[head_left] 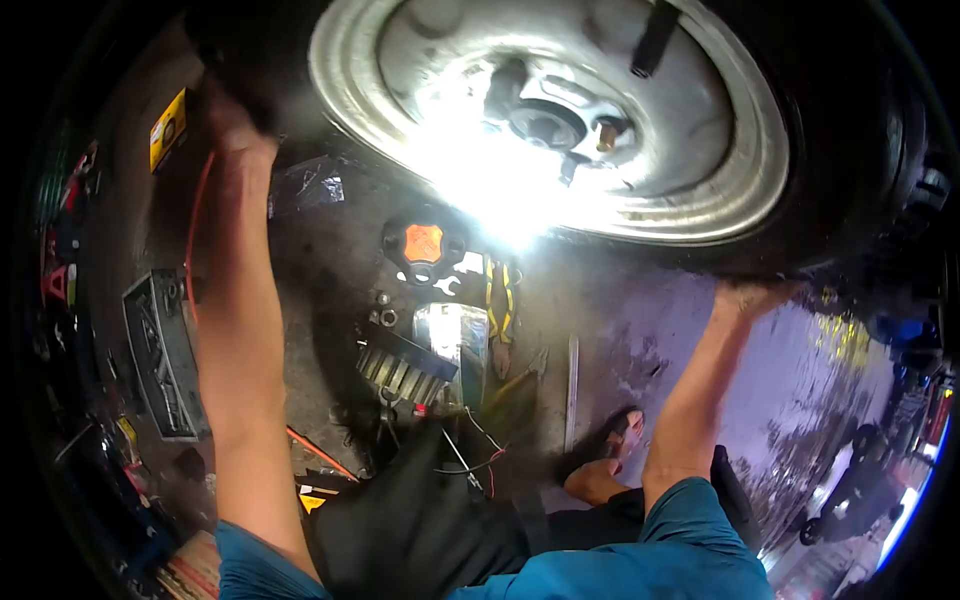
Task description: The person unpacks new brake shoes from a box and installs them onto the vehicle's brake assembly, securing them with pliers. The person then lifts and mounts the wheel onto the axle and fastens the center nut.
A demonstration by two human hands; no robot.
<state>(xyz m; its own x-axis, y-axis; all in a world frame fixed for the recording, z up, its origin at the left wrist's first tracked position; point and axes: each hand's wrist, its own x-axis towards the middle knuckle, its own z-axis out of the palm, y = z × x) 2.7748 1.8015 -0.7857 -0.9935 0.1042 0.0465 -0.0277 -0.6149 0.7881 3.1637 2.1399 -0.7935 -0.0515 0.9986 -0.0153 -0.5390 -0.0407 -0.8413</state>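
Observation:
A car wheel (690, 140) with a silver steel rim and a black tyre fills the top of the head view, its face towards me. My left hand (240, 128) is at the tyre's left side, blurred and partly in shadow. Under the lower right edge of the tyre, my right hand (755, 297) presses against the rubber. Both hands hold the wheel from its two sides, their fingertips hidden. Around the hub cap (547, 125) are the rim's holes, and a brownish stud (607, 135) shows in one. A dark cylindrical piece (656, 40) sticks out near the top.
A bright light glares at the lower rim. Below the wheel lie an orange-and-black round tool (424, 243), yellow-handled pliers (502, 310) and a socket set (405, 370). A grey tool tray (160, 355) and a yellow box (168, 130) are at left. My foot (600, 480) rests on the floor.

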